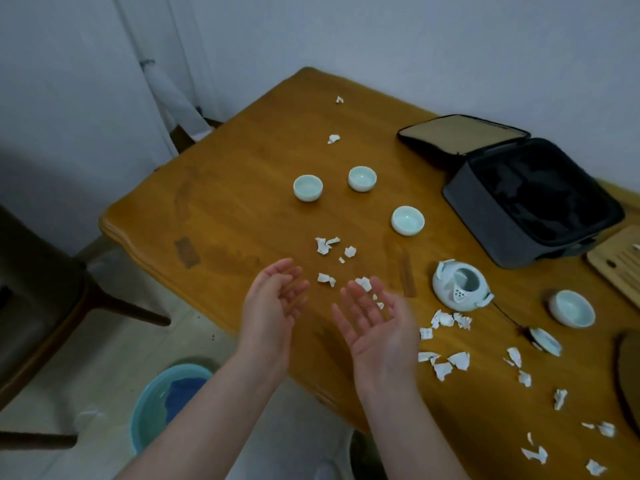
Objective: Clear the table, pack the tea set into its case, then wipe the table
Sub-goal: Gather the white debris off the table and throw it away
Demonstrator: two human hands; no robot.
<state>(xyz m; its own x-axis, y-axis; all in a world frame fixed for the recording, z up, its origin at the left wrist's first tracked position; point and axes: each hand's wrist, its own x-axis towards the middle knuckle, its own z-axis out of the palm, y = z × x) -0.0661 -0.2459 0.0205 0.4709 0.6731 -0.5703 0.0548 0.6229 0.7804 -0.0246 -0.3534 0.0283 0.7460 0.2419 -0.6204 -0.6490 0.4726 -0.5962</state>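
Observation:
My left hand [270, 313] and my right hand [377, 327] hover palm-up over the near edge of the wooden table [225, 209], fingers relaxed, holding nothing. Several torn white paper scraps [325, 244] lie scattered ahead of them and to the right. Pale celadon cups stand at the centre [308, 187] [362, 178] [407, 220], another cup [571, 308] at the right. The lidless teapot [460, 289] sits right of my right hand, its lid [546, 341] nearby. The dark case [533, 209] stands open at the back right.
A bamboo tea tray [620, 261] lies at the right edge, a dark round object [628, 375] below it. On the floor sits a teal basin [156, 407] with a blue cloth. A dark chair [45, 299] stands to the left.

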